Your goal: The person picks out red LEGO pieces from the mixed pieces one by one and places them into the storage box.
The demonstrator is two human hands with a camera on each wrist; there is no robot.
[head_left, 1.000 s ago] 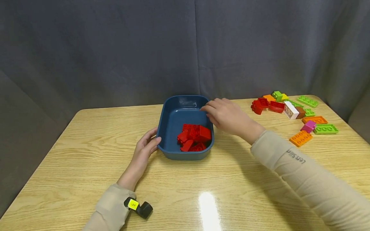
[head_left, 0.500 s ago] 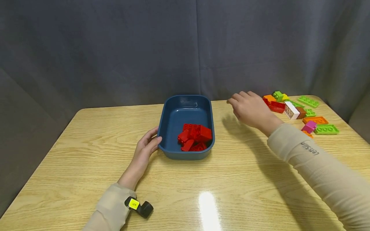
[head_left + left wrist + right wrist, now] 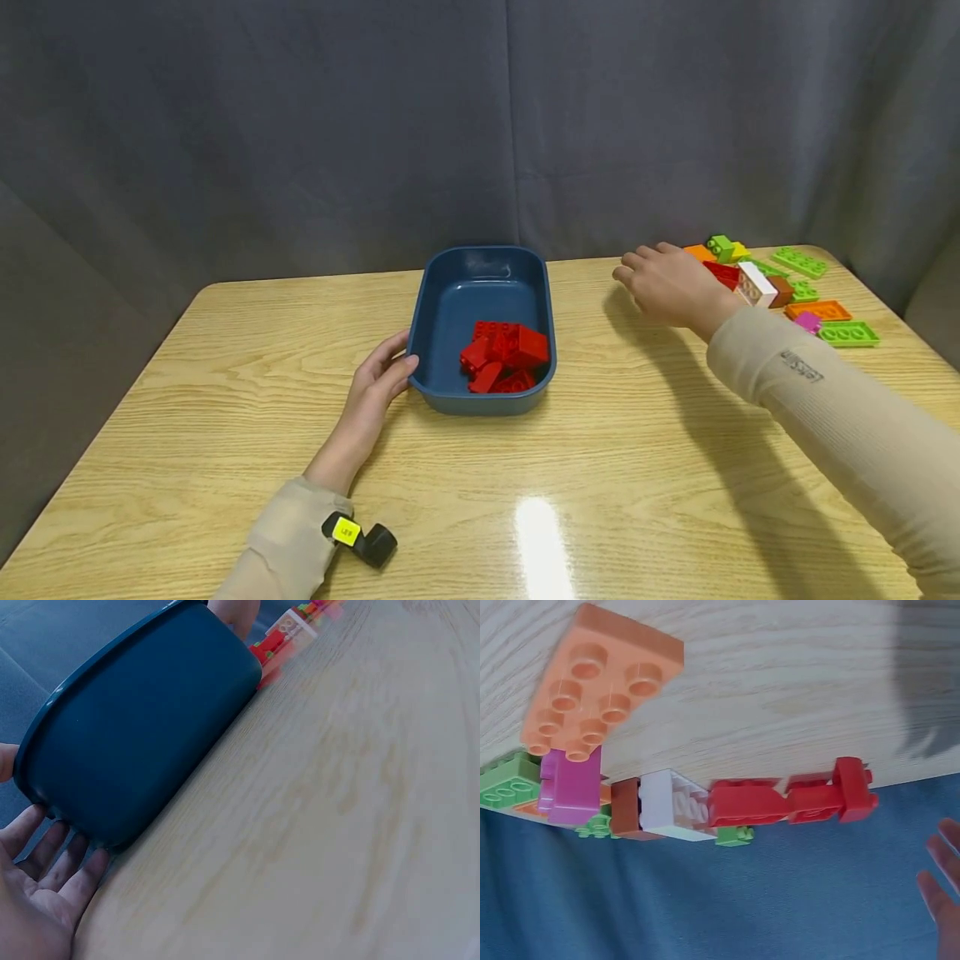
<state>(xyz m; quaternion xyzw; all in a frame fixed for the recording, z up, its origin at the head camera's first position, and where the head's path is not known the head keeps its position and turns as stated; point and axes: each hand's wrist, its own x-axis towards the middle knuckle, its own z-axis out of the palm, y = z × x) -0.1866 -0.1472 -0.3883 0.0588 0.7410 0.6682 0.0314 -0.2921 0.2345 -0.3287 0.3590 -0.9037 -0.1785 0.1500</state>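
Note:
My left hand (image 3: 372, 382) holds the near left corner of a blue plastic bin (image 3: 480, 405), its thumb at the rim and its fingers against the outer wall. Several red toy bricks (image 3: 504, 358) lie in the near part of the bin. To the right, my right hand (image 3: 670, 283) hovers above the table with its fingers loosely bent and nothing visible in them. Nearest to it are loose red bricks (image 3: 746, 804), partly hidden behind the hand in the head view. A white brick (image 3: 756, 284) stands just to their right.
More bricks lie at the table's right: a brown brick (image 3: 781, 292), a flat orange brick (image 3: 817, 311), a magenta brick (image 3: 574, 787) and flat green bricks (image 3: 849, 334). Grey curtain (image 3: 375, 142) hangs behind the wooden table (image 3: 247, 400).
My right hand has moved right, away from the bin's right rim and over to the loose red bricks. The left hand, the bin and the bricks in it look unchanged.

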